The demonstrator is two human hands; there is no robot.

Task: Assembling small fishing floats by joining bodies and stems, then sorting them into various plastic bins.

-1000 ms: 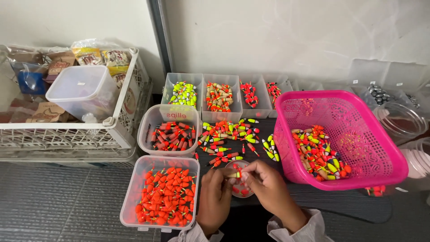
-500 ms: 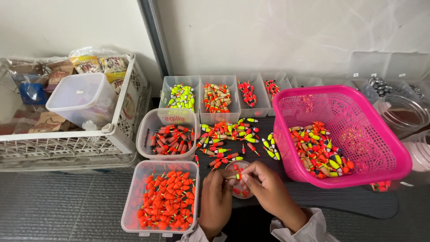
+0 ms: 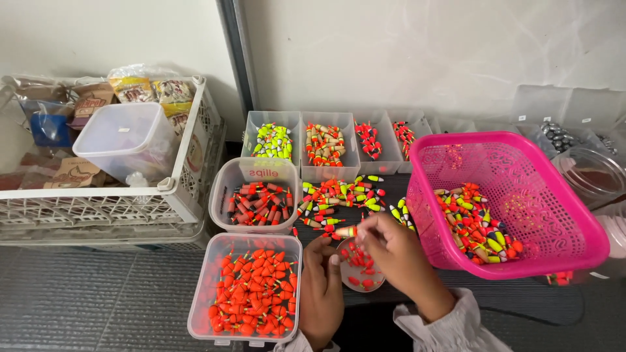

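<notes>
My right hand (image 3: pixel 396 257) pinches a small orange and yellow float (image 3: pixel 346 231) at its fingertips, just above a small round clear dish (image 3: pixel 362 268) of red floats. My left hand (image 3: pixel 321 287) rests beside the dish with fingers curled, touching its left rim. Loose mixed floats (image 3: pixel 339 195) lie on the dark mat beyond the dish. A clear tub of orange-red floats (image 3: pixel 251 290) stands left of my left hand. A pink basket (image 3: pixel 521 156) holding mixed floats stands to the right.
A clear tub of red and black floats (image 3: pixel 255 202) sits behind the orange tub. A row of clear bins (image 3: pixel 326 140) with sorted floats lines the wall. A white crate (image 3: pixel 189 189) with an upturned tub and packets stands at left. Jars (image 3: pixel 593 173) stand at right.
The camera view shifted slightly. My right hand has lifted a float up from the dish, while my left hand stays by the dish.
</notes>
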